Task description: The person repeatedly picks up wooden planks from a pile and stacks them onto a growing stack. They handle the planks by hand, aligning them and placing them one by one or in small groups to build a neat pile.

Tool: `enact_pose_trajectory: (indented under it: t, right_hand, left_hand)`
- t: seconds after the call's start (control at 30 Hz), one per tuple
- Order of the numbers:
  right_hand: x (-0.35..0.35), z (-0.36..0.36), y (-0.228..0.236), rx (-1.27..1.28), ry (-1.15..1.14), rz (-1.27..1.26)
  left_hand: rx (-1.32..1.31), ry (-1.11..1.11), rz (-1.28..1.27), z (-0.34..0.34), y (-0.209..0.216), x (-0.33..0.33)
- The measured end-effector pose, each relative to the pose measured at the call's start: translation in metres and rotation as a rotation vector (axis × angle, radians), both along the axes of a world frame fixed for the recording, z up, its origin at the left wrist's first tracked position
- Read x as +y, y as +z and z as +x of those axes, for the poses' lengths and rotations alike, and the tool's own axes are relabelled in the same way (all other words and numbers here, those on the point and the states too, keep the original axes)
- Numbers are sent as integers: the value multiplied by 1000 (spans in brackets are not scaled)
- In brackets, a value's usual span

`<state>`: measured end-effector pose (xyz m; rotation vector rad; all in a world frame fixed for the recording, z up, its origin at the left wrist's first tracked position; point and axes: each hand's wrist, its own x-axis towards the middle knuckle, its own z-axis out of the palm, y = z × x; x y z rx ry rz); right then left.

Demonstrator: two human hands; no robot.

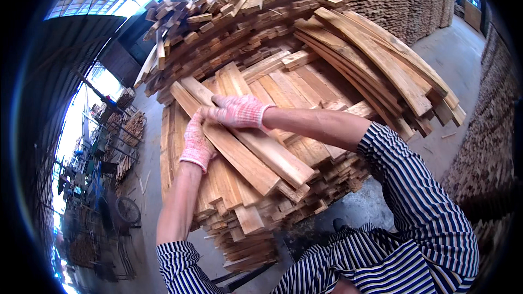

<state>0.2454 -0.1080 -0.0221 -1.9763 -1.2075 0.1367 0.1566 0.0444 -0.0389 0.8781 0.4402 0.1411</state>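
Both my hands wear pink-and-white knitted gloves and meet over two wooden planks lying slantwise on a stack. My left hand [198, 142] is closed on the left edge of the nearer wooden plank [243, 159]. From the right, my right hand [238, 112] reaches across the second wooden plank [280, 153], its fingers bent over the wood beside my left hand. Some fingertips are hidden behind the planks and the other glove. Beneath them lies a layer of side-by-side boards [220, 189] on the stack.
Long loose boards [376, 57] rest on the stack's right side. Behind rises a jumbled pile of short timber [218, 35]. Tall timber stacks [400, 2] stand at the back right. A spoked wheel [128, 210] and machinery are at the left, across the concrete floor [148, 182].
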Motion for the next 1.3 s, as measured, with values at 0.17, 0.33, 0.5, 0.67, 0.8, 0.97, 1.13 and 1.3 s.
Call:
enact_pose_trajectory:
  t: [0.17, 0.33, 0.5, 0.67, 0.8, 0.97, 1.13, 1.3]
  right_hand:
    - [-53, 41, -14, 512, -40, 199]
    - [-61, 86, -44, 29, -296, -82]
    - [-18, 117, -76, 19, -402, -108]
    - [-24, 88, -33, -99, -226, -225]
    - [-70, 7, 17, -162, -32, -215]
    - [-96, 9, 11, -70, -142, -112]
    - [-103, 59, -32, 23, -316, -186]
    - [-71, 97, -36, -170, -236, -199]
  left_hand:
    - [-162, -200, 49, 32, 11, -21]
    - [-85, -95, 22, 21, -16, -11]
    - [-167, -55, -15, 47, -32, -3]
    - [9, 141, 7, 49, -21, -14]
    - [106, 148, 57, 48, 24, -64]
    - [-31, 28, -26, 58, -3, -47]
    - [65, 68, -86, 45, -9, -31]
    - [-3, -66, -132, 51, -15, -16]
